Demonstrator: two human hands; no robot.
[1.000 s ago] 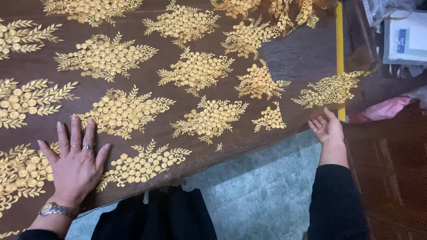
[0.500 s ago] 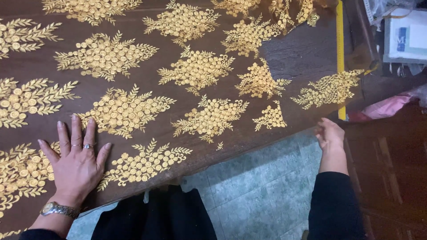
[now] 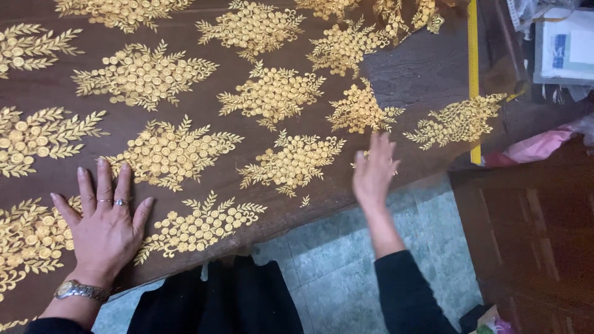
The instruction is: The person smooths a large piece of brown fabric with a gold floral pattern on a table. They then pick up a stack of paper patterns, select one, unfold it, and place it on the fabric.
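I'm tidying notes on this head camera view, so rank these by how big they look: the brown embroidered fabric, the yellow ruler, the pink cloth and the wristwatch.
1. Brown embroidered fabric, by far the largest.
2. Yellow ruler, long but thin.
3. Pink cloth, partly hidden, so unsure against the ruler.
4. Wristwatch on the left hand, the smallest.

Open flat room across the brown gold-embroidered sheer fabric (image 3: 247,154); beyond its right edge, the yellow measuring strip (image 3: 474,80) and cluttered things crowd passage.

Brown fabric (image 3: 260,154) with gold floral embroidery lay spread over the worktop (image 3: 421,68). The left hand (image 3: 105,226) pressed flat on it, fingers spread. The right hand (image 3: 374,170) rested at its near edge, beside a yellow ruler (image 3: 473,74).
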